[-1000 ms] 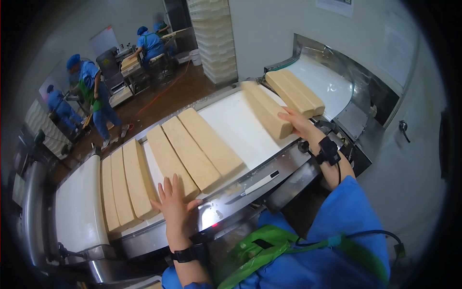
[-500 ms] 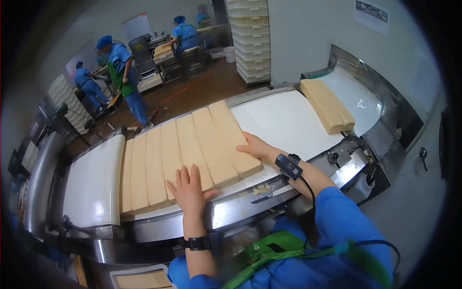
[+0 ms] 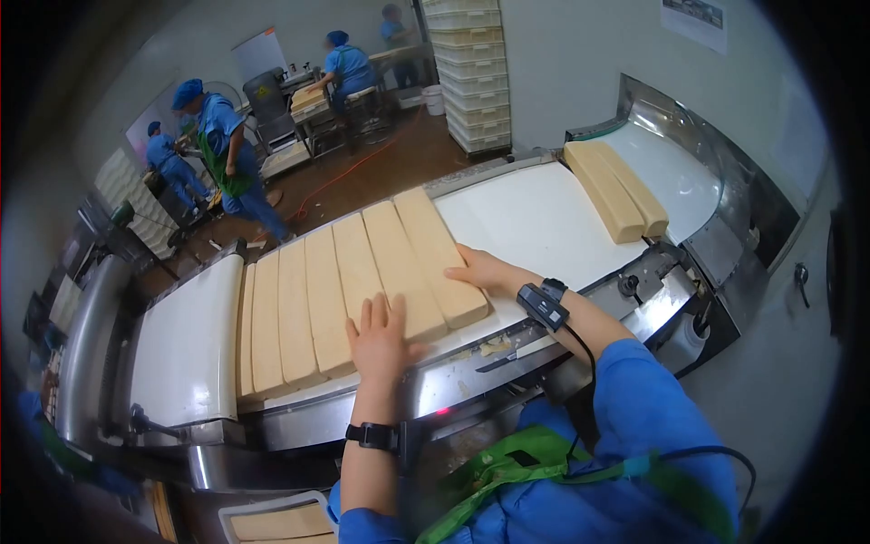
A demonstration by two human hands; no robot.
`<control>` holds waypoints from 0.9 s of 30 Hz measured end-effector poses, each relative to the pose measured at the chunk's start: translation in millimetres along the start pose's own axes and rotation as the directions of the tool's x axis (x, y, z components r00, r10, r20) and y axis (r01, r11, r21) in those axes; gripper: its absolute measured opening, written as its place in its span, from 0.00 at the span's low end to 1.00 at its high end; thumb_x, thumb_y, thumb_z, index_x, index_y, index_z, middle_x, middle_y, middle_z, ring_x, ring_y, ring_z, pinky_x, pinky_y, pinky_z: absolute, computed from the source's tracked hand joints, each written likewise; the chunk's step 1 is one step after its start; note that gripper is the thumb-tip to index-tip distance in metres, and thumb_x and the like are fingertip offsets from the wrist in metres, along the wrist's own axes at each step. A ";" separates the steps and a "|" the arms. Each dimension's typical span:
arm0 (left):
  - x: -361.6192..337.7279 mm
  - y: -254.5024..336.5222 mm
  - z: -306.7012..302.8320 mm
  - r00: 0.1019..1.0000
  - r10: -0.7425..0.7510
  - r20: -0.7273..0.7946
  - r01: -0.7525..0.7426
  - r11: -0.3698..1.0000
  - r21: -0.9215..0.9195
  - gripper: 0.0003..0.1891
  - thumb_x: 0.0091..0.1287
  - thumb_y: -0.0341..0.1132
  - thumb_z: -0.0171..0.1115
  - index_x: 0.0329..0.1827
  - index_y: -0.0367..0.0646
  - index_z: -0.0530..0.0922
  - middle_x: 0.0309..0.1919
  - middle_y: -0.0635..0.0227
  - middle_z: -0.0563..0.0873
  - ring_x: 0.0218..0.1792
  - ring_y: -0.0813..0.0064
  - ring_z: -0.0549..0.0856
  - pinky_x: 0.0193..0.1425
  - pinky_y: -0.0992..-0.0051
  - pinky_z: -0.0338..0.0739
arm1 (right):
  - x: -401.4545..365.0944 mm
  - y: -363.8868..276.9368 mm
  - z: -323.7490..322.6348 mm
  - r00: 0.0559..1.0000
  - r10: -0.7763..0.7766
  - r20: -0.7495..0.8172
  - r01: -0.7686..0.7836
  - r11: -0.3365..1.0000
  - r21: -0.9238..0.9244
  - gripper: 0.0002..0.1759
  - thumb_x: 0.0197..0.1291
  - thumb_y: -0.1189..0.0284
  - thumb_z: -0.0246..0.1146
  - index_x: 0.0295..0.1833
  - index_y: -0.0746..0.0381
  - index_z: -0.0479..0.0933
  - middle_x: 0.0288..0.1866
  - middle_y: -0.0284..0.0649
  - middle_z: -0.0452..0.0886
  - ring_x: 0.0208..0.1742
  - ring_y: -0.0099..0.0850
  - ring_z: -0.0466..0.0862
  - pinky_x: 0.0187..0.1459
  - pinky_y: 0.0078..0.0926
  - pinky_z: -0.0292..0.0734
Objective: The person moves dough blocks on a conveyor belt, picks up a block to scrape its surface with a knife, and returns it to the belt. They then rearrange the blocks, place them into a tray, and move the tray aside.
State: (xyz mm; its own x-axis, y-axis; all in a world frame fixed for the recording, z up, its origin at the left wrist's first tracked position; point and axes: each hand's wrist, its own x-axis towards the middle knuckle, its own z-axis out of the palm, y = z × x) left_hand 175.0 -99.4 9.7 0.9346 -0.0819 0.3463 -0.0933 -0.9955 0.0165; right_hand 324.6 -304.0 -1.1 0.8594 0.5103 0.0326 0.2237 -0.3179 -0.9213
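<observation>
A row of long, pale beige, soft-looking strips (image 3: 358,263) lies side by side on a white conveyor belt (image 3: 526,213). My left hand (image 3: 379,340) rests with fingers spread on the near ends of the middle strips. At the right side of the row, my right hand (image 3: 482,269) touches the rightmost strip (image 3: 439,258), thumb on its top edge and the other fingers stretched out along its side, partly hidden. Farther right, two more strips (image 3: 616,195) lie together on the belt, a narrow gap between them near the front.
Scraps (image 3: 496,345) and a flat blade-like tool (image 3: 512,358) lie on the metal edge. White crates (image 3: 473,91) are stacked by the wall. Below left, a tray (image 3: 231,521) holds similar strips. A metal roller (image 3: 86,354) ends the line. Several people in blue work behind.
My left hand has shifted right across the strips. A gap now shows between the two far-right strips. The nearer standing person in a green apron has changed stance.
</observation>
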 end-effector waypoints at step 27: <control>34.0 0.7 13.0 0.963 0.269 0.023 -0.260 0.947 -0.187 0.41 0.49 0.59 0.67 0.69 0.63 0.64 0.69 0.62 0.65 0.70 0.56 0.62 0.68 0.43 0.54 | 240.3 -16.7 -3.8 0.852 -0.516 0.089 0.345 0.426 -0.837 0.07 0.51 0.73 0.60 0.33 0.62 0.81 0.33 0.47 0.82 0.40 0.46 0.81 0.42 0.42 0.75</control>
State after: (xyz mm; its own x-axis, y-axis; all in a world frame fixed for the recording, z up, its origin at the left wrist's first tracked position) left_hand 211.2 -103.5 9.2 0.8829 -0.3473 0.3161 -0.3953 -0.9129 0.1013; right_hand 529.1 -179.1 23.7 0.5759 0.6700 0.4684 0.7764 -0.6276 -0.0567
